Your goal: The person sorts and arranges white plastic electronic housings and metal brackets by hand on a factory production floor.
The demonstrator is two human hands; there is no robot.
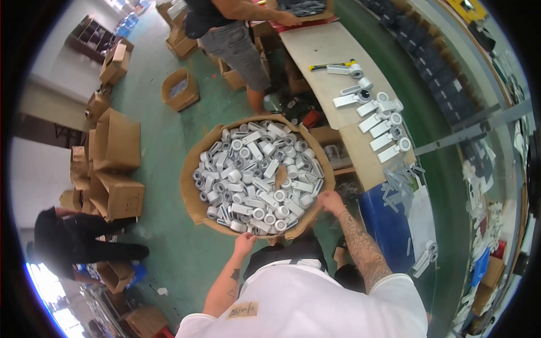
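Note:
A large cardboard box stands in front of me, heaped with white plastic parts that each have a round ring end and a flat arm. My left hand is closed on the box's near rim, left of its middle. On the right side of the same rim, my right hand is closed as well, with the tattooed forearm reaching up to it. Both hands' fingertips are partly hidden by the cardboard. Neither hand touches the white parts.
A long workbench on the right carries rows of white parts, grey strips and a yellow-black tool. Another person stands beyond the box; a second person is at left. Open cartons line the left; one carton sits on the green floor.

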